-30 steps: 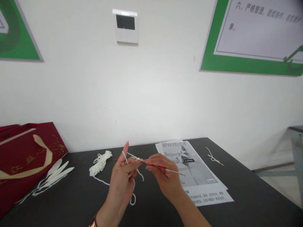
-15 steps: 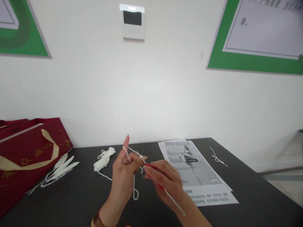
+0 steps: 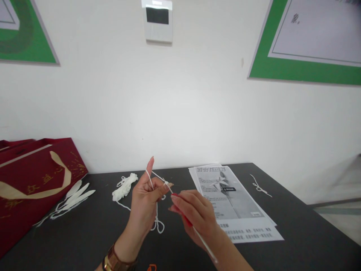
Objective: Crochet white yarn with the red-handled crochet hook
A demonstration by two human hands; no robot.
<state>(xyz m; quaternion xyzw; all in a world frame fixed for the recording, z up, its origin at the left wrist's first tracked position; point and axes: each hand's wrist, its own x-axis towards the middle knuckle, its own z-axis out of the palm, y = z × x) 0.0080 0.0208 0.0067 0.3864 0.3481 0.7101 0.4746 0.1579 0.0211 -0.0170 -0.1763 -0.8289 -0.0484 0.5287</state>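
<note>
My left hand (image 3: 146, 205) is raised over the black table (image 3: 84, 233), forefinger pointing up, with white yarn (image 3: 156, 216) looped over that finger and pinched between thumb and middle fingers; a tail hangs below in a loop. My right hand (image 3: 194, 216) sits just to its right, fingers closed on a crochet hook (image 3: 201, 238) with a red grip and a pale shaft slanting down to the right. The hook's tip meets the yarn at my left thumb.
A small hank of white yarn (image 3: 124, 186) lies behind my left hand. White petal-shaped pieces (image 3: 72, 197) lie beside a dark red gift bag (image 3: 31, 180) at left. Printed instruction sheets (image 3: 237, 210) and a short knotted yarn scrap (image 3: 261, 187) lie at right.
My right hand has turned, swinging the hook's shaft from pointing right to slanting down. Both hands have risen slightly and the hanging yarn loop has shifted with them.
</note>
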